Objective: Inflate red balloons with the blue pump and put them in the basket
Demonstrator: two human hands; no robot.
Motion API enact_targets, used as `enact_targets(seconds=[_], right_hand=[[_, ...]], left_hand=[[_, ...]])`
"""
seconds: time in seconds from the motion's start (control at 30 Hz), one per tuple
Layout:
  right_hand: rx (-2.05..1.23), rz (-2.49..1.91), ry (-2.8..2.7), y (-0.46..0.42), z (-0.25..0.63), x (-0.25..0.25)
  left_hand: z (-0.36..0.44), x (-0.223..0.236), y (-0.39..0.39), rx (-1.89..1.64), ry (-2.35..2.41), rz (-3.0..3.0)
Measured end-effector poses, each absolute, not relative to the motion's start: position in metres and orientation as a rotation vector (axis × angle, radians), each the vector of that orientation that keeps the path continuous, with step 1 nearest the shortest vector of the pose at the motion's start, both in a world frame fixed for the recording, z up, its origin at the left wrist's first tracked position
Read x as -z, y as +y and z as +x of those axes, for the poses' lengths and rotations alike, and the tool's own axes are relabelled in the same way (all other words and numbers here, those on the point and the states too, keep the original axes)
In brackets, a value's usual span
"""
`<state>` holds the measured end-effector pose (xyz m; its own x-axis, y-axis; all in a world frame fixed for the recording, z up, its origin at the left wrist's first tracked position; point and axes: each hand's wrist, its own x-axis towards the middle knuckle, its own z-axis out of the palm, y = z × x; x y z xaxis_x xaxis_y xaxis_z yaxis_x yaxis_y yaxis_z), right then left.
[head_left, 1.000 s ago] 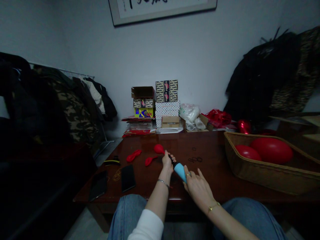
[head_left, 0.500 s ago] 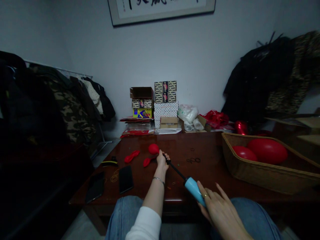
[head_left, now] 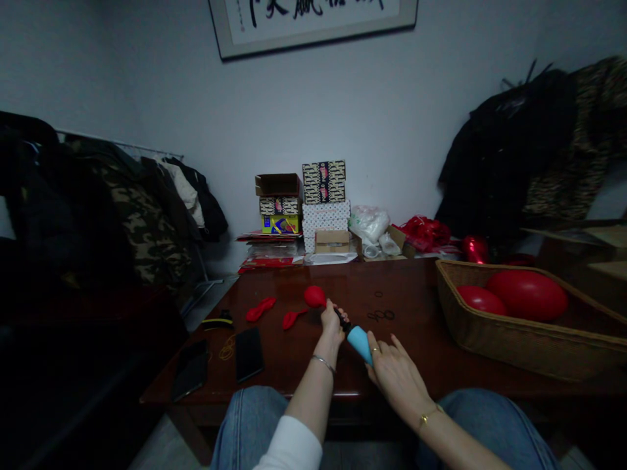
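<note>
My left hand (head_left: 333, 318) is closed round the black nozzle end of a hand pump, pinching the neck of a small, partly filled red balloon (head_left: 314, 296) there. The pump's light blue barrel (head_left: 360, 344) slants down toward me, and my right hand (head_left: 396, 372) grips its rear end. Pushed in, the pump shows almost no black rod between barrel and nozzle. Two flat red balloons, one farther left (head_left: 260, 309) and one nearer (head_left: 294, 318), lie on the dark wooden table (head_left: 304, 365) left of my hands.
A wicker basket (head_left: 514, 343) holding inflated red balloons (head_left: 528, 295) stands at the right. Black rings (head_left: 386, 315) lie beyond my right hand. On the left are two dark phone-like slabs (head_left: 249, 354), yellow bands (head_left: 227, 348) and a black-yellow item (head_left: 218, 321). Stacked boxes (head_left: 326, 219) line the back.
My right hand drew the blue barrel back, baring the black rod, then pushed it forward again toward my left hand. The small balloon looks slightly bigger than a second ago.
</note>
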<state>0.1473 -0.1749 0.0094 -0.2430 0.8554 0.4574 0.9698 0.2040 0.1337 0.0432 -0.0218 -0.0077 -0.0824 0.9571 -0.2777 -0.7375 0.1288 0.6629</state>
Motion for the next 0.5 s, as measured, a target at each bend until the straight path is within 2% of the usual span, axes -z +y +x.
enact_targets(seconds=[0.5], right_hand=[[0.55,-1.603,-2.167,-0.196,0.163,0.014]], left_hand=[[0.021,0.011,-0.006,-1.481,0.845,0.366]])
